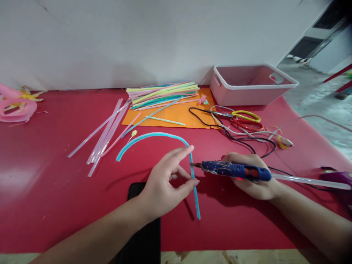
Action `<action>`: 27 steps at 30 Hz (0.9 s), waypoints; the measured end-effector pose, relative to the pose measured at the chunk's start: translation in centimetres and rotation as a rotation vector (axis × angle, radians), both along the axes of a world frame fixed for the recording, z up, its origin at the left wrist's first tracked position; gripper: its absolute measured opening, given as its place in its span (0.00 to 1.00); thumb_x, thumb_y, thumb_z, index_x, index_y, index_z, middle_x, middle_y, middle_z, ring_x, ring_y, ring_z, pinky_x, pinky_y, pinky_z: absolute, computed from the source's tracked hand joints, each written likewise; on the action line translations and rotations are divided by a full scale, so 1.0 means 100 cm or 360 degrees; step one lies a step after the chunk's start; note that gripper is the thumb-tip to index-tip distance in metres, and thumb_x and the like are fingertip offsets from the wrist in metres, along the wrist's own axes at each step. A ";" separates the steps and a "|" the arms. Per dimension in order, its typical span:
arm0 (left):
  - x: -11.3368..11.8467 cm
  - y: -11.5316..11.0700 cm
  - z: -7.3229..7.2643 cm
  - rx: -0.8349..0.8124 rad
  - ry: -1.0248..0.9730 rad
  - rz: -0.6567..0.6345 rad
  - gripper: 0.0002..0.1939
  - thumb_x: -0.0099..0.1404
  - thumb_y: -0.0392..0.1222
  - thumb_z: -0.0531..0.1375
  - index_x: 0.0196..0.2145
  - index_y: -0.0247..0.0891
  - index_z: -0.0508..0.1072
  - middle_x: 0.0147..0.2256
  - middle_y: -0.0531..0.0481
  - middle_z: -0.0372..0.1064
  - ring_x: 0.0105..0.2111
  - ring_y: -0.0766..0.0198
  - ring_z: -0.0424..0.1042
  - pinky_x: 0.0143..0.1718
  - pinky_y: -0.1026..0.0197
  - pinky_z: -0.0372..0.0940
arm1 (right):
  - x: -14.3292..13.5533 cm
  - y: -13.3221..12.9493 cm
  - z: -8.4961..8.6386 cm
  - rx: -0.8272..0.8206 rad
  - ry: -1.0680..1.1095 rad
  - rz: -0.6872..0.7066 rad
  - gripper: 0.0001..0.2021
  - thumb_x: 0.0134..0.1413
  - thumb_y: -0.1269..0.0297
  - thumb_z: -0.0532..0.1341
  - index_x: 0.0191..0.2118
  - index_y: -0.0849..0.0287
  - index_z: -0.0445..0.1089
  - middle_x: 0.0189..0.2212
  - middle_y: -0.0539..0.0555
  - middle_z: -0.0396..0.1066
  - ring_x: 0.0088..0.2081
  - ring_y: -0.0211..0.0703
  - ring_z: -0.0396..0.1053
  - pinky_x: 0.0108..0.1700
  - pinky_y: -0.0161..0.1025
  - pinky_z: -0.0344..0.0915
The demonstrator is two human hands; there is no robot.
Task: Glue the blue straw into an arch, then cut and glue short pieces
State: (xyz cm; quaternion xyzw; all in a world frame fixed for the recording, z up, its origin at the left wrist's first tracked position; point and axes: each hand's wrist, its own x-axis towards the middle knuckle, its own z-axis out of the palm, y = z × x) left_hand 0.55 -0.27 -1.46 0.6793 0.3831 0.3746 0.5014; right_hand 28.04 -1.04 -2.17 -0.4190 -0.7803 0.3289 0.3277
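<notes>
The fingers of our left hand (pixel 165 179) pinch a blue pipe cleaner (pixel 173 136), set apart along its length; the fingers of our right hand (pixel 255 190) wrap around a glue gun (pixel 228 169). The pipe cleaner is over the middle of the tabletop (pixel 68 205), its near end pointing at the front edge — the shadow (pixel 126 179) lying apart from it suggests that it is lifted. The glue gun comes in from the side of the right edge, its nozzle (pixel 197 165) at the pipe cleaner, though we cannot tell whether they touch.

We judge the pipe cleaner nearly weightless, soft outside, bendable within and unlikely to slip. It is best taken lightly on either side of the nozzle — clear of the tip, which is probably hot. The glue gun should be stiff and heavier, safest held well behind that tip.

The pipe cleaner is fuzzy and bright blue, arched at its far part, almost straight at its near one. The glue gun is dark blue and scuffed, with a clear glue stick (pixel 310 180) jutting from its rear.
</notes>
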 end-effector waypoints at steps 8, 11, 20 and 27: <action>0.001 0.000 0.002 -0.0100 -0.0025 -0.0020 0.33 0.61 0.34 0.66 0.63 0.47 0.66 0.59 0.41 0.61 0.32 0.73 0.76 0.37 0.68 0.75 | 0.000 0.000 -0.002 0.0000 -0.0021 -0.0024 0.18 0.62 0.47 0.56 0.38 0.58 0.70 0.27 0.55 0.70 0.25 0.41 0.64 0.26 0.38 0.60; 0.001 0.000 0.002 -0.0110 -0.0036 -0.0035 0.33 0.61 0.34 0.66 0.63 0.47 0.66 0.59 0.41 0.61 0.33 0.74 0.76 0.37 0.69 0.75 | 0.001 0.000 -0.002 -0.0003 -0.0009 -0.0027 0.16 0.62 0.48 0.57 0.37 0.58 0.69 0.26 0.54 0.69 0.25 0.41 0.63 0.26 0.39 0.59; 0.000 0.000 0.001 -0.0109 -0.0016 -0.0064 0.33 0.62 0.34 0.66 0.64 0.48 0.66 0.59 0.40 0.61 0.33 0.73 0.76 0.38 0.67 0.75 | 0.001 0.000 -0.002 -0.0011 -0.0006 -0.0042 0.16 0.63 0.50 0.57 0.38 0.58 0.70 0.27 0.55 0.70 0.25 0.41 0.64 0.25 0.39 0.60; 0.001 0.001 0.000 -0.0129 -0.0061 -0.0101 0.34 0.62 0.34 0.66 0.64 0.48 0.65 0.61 0.39 0.60 0.33 0.72 0.76 0.37 0.66 0.76 | 0.002 0.000 -0.003 0.0037 -0.0021 -0.0082 0.15 0.63 0.50 0.57 0.40 0.57 0.70 0.27 0.55 0.71 0.26 0.42 0.66 0.26 0.39 0.61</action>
